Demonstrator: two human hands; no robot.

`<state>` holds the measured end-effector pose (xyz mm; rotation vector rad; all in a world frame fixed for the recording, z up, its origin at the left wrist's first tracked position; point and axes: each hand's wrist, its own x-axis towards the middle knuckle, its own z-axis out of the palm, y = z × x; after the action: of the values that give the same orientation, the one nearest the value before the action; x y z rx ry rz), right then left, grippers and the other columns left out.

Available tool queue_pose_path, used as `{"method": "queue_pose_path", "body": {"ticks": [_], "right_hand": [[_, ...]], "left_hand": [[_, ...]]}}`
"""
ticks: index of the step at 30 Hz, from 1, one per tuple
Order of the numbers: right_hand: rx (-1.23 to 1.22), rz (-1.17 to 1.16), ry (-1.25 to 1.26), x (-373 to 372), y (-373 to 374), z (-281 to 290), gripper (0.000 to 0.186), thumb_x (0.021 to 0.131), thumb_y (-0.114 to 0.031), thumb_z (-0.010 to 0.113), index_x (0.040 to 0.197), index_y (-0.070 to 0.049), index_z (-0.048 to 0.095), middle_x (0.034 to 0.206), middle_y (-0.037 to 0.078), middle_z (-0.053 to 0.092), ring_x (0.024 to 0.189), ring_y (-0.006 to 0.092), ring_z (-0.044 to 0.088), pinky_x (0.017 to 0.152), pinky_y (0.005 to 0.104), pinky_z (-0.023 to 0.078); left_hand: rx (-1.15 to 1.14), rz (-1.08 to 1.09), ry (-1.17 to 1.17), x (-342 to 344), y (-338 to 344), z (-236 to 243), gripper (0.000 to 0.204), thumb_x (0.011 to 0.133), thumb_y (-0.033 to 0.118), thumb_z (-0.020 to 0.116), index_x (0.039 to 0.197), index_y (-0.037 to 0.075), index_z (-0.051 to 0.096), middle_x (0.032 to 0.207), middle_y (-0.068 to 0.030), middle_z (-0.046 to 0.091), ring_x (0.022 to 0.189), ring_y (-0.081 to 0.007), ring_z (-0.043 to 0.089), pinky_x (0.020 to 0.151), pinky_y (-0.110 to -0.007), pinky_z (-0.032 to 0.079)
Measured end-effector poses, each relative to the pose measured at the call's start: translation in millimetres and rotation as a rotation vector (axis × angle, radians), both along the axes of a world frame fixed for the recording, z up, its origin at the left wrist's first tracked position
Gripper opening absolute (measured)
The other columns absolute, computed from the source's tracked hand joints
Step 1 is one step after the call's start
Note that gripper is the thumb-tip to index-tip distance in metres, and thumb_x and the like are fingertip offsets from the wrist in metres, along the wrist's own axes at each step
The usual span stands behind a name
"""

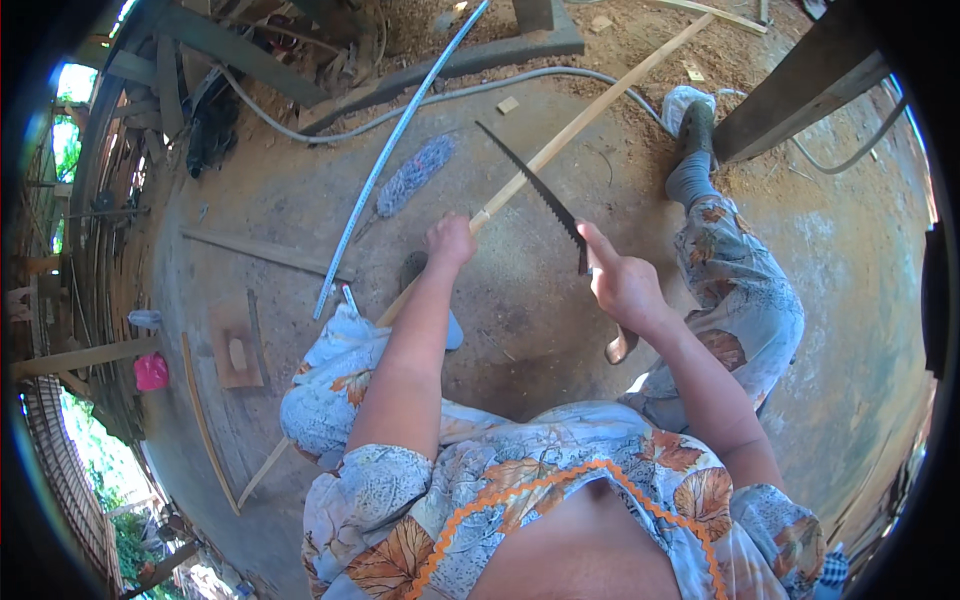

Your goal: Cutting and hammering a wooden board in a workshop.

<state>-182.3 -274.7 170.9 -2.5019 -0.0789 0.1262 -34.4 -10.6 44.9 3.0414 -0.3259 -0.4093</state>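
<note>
My left hand (450, 240) is closed round a long, narrow wooden strip (595, 110), which runs slantwise from the far right down past my left forearm. In my right hand (628, 290) is a handsaw (548, 197), its curved wooden handle (621, 348) showing below the fist. My index finger lies along the back end of the blade. The toothed dark blade points up and left and crosses the strip a little beyond my left hand. Whether its teeth touch the wood, I cannot tell.
A long light-blue strip with markings (385, 162) lies left of the wood, near a fluffy grey-blue duster (418, 174). A grey hose (520, 75) curves across the far floor. At right stands a thick post (800, 95) beside my outstretched foot (695, 135). A flat board (260, 252) lies left.
</note>
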Motion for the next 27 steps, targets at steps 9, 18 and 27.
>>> {"method": "queue_pose_path", "body": {"ticks": [9,18,27], "right_hand": [[-0.070,0.191,-0.038,-14.6,19.6,-31.3,0.069,0.069,-0.005,0.054,0.136,-0.015,0.038,0.057,0.011,0.055,0.054,0.0301,0.058,0.051,0.0398,0.045],[-0.097,0.211,-0.030,-12.4,25.2,-27.5,0.065,0.070,-0.007,0.053,0.134,-0.013,0.041,0.059,0.009,0.057,0.056,0.0276,0.059,0.054,0.0390,0.047],[-0.163,0.264,-0.046,-16.2,23.8,-22.6,0.072,0.068,-0.005,0.055,0.137,-0.011,0.037,0.059,0.011,0.058,0.053,0.0260,0.060,0.050,0.0369,0.048]], "left_hand": [[-0.141,0.257,0.243,14.3,0.0,11.6,0.028,0.076,0.016,0.061,0.103,0.013,0.066,0.104,-0.0141,0.065,0.100,-0.0302,0.061,0.087,-0.040,0.048],[-0.154,0.276,0.236,16.3,3.5,3.8,0.029,0.076,0.015,0.060,0.104,0.013,0.067,0.103,-0.0148,0.065,0.100,-0.0296,0.061,0.088,-0.039,0.047],[-0.143,0.335,0.251,17.1,0.4,10.3,0.029,0.076,0.016,0.061,0.103,0.008,0.066,0.104,-0.0159,0.065,0.101,-0.0296,0.061,0.089,-0.038,0.047]]}}
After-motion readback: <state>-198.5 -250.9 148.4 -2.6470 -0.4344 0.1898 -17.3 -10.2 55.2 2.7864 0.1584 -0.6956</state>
